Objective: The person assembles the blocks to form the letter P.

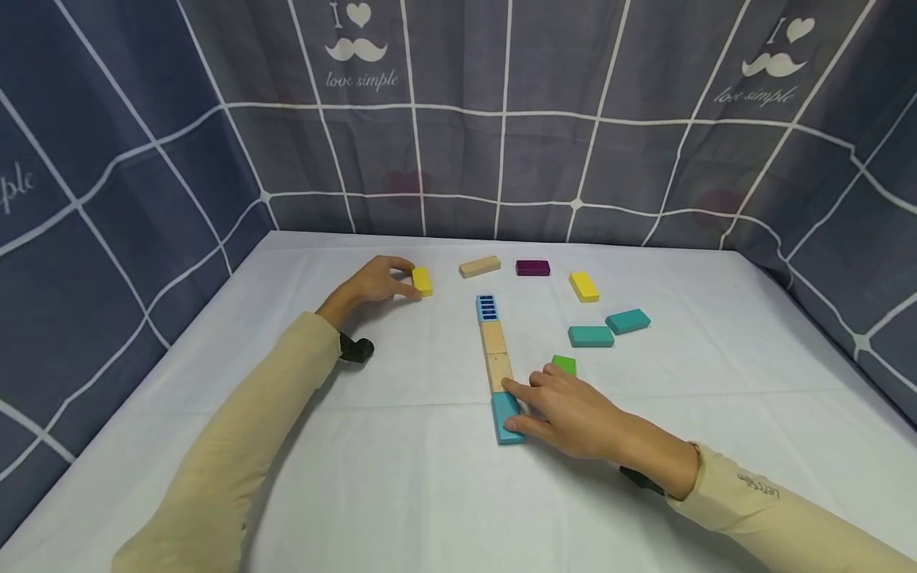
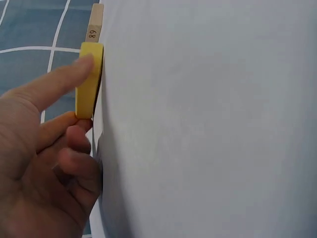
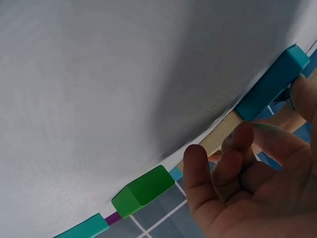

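Note:
My left hand [image 1: 376,280] pinches a yellow block [image 1: 422,281] at the far left of the white table, thumb at its near end. In the left wrist view the thumb lies against that yellow block [image 2: 88,82]. Nearer me, a straight row runs end to end: a blue patterned block [image 1: 486,308], a wooden block [image 1: 493,337], another wooden block [image 1: 499,371] and a teal block [image 1: 507,418]. The right hand [image 1: 576,414] touches the near end of this row, its thumb on the teal block and its forefinger around the joint with the wood.
Beside the right hand lies a green block [image 1: 564,364], partly hidden. Further right are two turquoise blocks [image 1: 591,337] and a second yellow block [image 1: 583,286]. Along the back sit a loose wooden block [image 1: 480,267] and a purple block [image 1: 532,268]. Checked curtains [image 1: 458,151] surround the table.

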`<state>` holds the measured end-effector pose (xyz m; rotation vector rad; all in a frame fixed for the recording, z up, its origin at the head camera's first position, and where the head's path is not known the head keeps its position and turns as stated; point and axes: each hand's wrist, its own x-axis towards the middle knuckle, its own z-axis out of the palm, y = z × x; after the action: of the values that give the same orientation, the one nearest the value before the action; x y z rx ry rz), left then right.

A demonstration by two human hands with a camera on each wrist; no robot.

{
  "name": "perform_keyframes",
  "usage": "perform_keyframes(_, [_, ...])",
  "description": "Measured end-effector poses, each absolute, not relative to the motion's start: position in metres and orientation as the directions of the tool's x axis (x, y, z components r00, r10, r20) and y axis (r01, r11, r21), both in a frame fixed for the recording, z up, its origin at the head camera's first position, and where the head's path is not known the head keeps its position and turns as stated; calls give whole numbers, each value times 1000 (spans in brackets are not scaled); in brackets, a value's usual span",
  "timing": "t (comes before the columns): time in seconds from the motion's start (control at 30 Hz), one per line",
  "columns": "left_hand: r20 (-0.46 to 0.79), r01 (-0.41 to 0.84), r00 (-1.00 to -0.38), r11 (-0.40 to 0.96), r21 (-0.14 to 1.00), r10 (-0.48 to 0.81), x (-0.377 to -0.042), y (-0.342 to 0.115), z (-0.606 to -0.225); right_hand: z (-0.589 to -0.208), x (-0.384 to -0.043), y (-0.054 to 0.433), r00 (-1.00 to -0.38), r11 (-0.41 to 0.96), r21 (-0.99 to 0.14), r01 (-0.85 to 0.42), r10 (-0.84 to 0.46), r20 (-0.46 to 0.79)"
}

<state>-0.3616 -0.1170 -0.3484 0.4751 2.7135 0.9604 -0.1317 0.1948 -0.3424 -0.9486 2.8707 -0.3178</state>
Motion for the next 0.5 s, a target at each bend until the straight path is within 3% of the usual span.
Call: perform_keyframes(0.5, [-92,257,-891,661,705,445,-354,-52,-345,-344,-133,194,-807,795,-227,-563,-588,-54])
